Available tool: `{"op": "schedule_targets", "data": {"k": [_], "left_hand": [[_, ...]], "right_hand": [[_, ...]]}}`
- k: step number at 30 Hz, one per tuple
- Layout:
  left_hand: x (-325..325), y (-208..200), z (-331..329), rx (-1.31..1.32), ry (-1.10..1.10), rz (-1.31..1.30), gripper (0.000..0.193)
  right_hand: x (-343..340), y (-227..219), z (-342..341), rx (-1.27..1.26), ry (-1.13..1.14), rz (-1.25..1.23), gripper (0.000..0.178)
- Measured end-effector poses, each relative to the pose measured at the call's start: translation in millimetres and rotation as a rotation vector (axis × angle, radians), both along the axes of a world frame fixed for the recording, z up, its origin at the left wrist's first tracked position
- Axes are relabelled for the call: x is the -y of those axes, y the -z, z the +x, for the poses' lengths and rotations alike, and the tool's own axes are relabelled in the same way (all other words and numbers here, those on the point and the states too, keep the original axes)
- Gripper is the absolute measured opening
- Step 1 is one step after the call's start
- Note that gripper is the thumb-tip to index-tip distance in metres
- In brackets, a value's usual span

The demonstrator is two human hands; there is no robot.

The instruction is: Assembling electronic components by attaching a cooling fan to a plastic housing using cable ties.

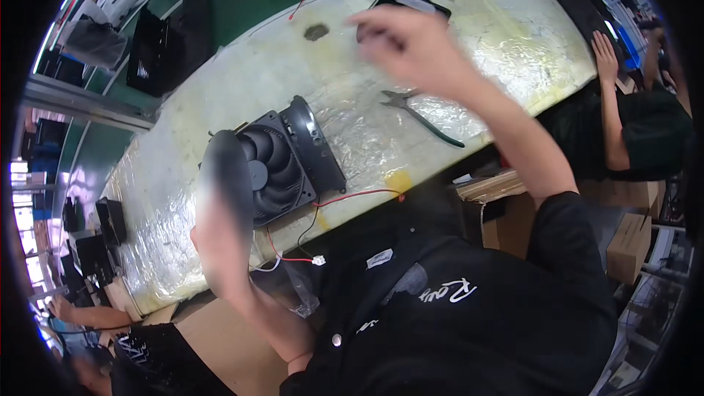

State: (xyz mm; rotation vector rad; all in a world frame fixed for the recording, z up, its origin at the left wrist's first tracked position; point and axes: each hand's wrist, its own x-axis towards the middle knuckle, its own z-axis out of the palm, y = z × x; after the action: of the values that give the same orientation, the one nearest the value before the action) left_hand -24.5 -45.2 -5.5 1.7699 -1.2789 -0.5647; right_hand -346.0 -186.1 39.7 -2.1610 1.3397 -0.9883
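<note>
A black fan unit (pixel 268 165) with a square frame and curved blades lies on the wrapped bench, left of the middle. My left hand (pixel 220 238) is closed around its left side, partly blurred by a dark curved piece. Thin red and black wires run from the unit toward the bench's near edge, one ending in a white connector (pixel 318 260). My right hand (pixel 414 48) is raised over the far part of the bench, fingers smeared by motion; whether it holds anything is unclear. Behind it sits a black open tray (pixel 422 1), partly hidden.
Green-handled cutting pliers (pixel 433 125) lie on the bench (pixel 220 77) below my right wrist. Cardboard boxes (pixel 506 227) stand under the bench at the right. A co-worker's hand (pixel 605 55) rests at the far right end; another person's arm (pixel 99 315) shows lower left.
</note>
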Motion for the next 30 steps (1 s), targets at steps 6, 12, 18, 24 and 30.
{"op": "schedule_targets", "data": {"k": [6, 12, 18, 24, 30], "left_hand": [[-6, -2, 3, -0.066, 0.003, 0.072, 0.029], [-14, -15, -12, -0.171, -0.052, 0.194, 0.03], [-18, -16, -12, -0.177, -0.06, 0.206, 0.029], [-13, -24, -3, -0.133, 0.02, 0.239, 0.028], [-13, -29, 7, -0.396, 0.033, 0.288, 0.03]], "right_hand": [[88, 23, -67, -0.619, -0.297, 0.024, 0.021], [98, 26, -57, -0.862, -0.472, -0.256, 0.018], [94, 25, -62, -0.849, -0.546, -0.283, 0.014], [98, 15, -64, -0.918, -0.602, -0.315, 0.018], [93, 15, -78, -0.368, -0.34, -0.136, 0.015]]}}
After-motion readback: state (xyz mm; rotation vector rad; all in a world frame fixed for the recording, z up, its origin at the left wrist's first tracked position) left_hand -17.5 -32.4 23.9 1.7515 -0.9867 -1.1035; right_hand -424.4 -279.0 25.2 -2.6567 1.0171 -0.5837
